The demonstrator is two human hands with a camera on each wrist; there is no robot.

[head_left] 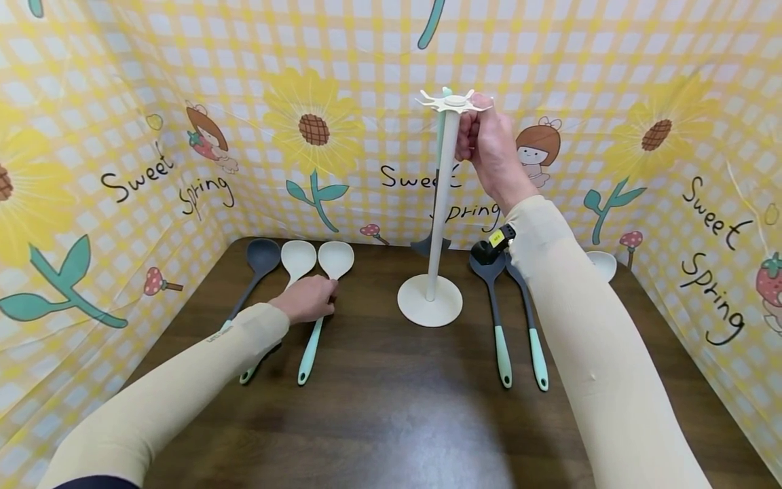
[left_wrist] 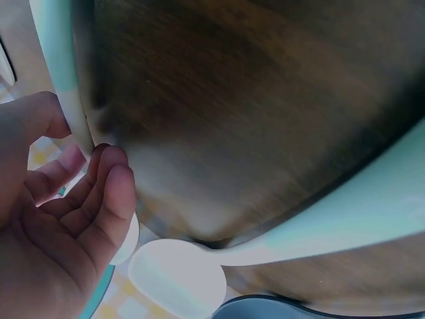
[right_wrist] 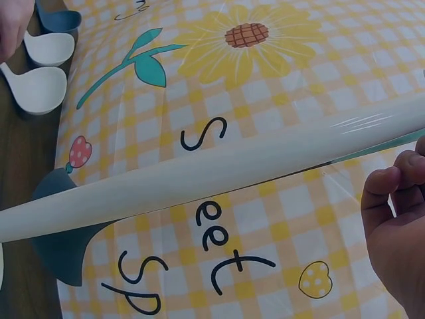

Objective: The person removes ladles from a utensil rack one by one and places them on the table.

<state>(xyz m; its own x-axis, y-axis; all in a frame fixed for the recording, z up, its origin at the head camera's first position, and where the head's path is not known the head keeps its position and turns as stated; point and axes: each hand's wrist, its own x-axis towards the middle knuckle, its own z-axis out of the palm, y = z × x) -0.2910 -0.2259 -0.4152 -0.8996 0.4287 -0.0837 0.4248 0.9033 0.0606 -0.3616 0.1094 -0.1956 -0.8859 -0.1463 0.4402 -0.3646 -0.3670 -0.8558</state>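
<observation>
My left hand (head_left: 307, 299) pinches the handle of a white ladle (head_left: 336, 259) with a mint grip, which lies on the table left of the stand. In the left wrist view, thumb and fingertips meet at the handle's pale part. My right hand (head_left: 491, 146) is raised at the top of the white utensil stand (head_left: 430, 299), fingers curled and thumb at one of its hooks. Behind the pole hangs a dark grey turner (head_left: 421, 246) with a mint handle, partly hidden by the pole.
Left of the held ladle lie another white ladle (head_left: 298, 257) and a dark grey ladle (head_left: 263, 255). Right of the stand are two dark grey utensils with mint grips (head_left: 502, 356) and a white utensil (head_left: 603, 265), partly behind my right sleeve. Checked cloth (head_left: 379, 136) walls the table.
</observation>
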